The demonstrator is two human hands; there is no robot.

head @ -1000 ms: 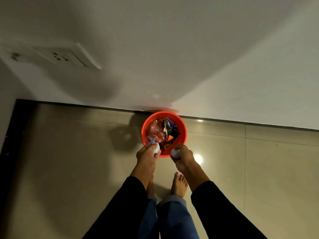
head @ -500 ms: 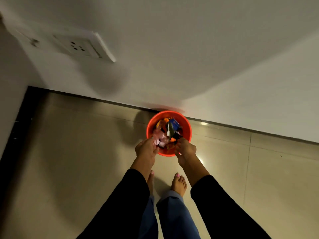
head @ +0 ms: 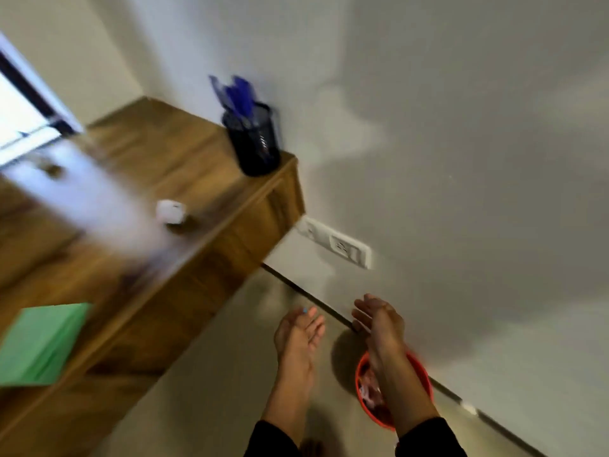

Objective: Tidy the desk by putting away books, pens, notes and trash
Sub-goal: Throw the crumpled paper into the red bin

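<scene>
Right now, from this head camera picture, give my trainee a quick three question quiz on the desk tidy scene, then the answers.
1. True or false: both hands are empty.
2. Where is the red bin? A on the desk, B on the floor by the wall, C under the desk.
3. Fill in: the pen holder stands at the desk's ____.

Key: 1 true, left hand and right hand hold nothing. 2 B. 3 corner.

No legible text, labels or numbers anywhere

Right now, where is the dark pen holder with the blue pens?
In the head view the pen holder stands upper left of centre, on the far right corner of the wooden desk, against the wall and above the wall socket.
</scene>
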